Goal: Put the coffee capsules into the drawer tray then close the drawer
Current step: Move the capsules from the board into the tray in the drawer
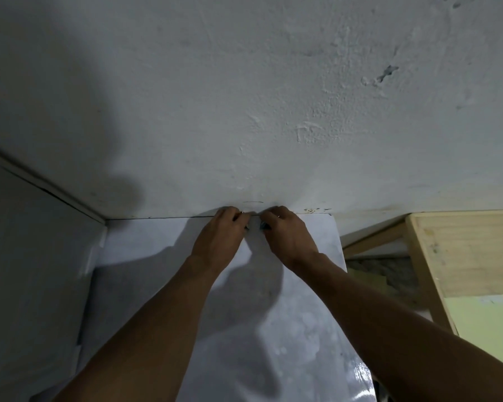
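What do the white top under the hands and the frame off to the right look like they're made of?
The white top looks like laminate or plastic film with a glossy finish: glare shows near its front edge. It could also be painted board. The frame looks like bare, unfinished light wood, with visible grain and a pale yellow tone.

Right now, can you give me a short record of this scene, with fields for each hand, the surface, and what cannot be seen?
left hand: curled, at the far edge of the surface, near the wall
right hand: curled, close beside the left, something small and dark under the fingers
surface: white tabletop, glossy
wall: white, rough plaster
right side: wooden frame
not visible: drawer, tray, clear capsules
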